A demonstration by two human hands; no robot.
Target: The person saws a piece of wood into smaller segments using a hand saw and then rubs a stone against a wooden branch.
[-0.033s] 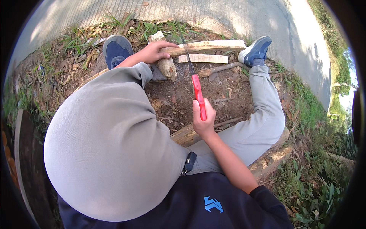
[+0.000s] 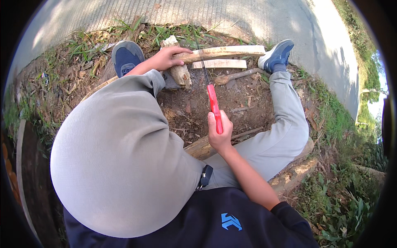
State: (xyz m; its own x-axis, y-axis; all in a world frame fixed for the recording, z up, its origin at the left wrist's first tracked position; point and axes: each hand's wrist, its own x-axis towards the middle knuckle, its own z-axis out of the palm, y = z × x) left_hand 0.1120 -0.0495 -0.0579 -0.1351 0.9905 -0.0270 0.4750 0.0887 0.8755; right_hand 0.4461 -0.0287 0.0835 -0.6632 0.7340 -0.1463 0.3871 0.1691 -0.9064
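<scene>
My right hand [image 2: 220,132] is closed around the red handle of a hand saw [image 2: 214,103]. The saw's thin dark blade points away from me and crosses a long, pale piece of wood [image 2: 233,51] near its left end. Over that end my left hand [image 2: 166,59] is closed, fingers on top, pressing it against a short rough block of wood [image 2: 180,77] underneath. The long piece's right end reaches my right shoe [image 2: 278,56]. How deep the blade sits in the wood is too small to tell.
A shorter pale strip of wood [image 2: 221,63] lies on the soil just nearer than the long piece, with a bare stick [image 2: 237,76] beside it. Thick logs [image 2: 291,177] lie under my right leg. Beyond the grass runs a concrete road [image 2: 264,18].
My right hand and the saw have drawn back slightly toward me. My left hand stays on the long piece of wood.
</scene>
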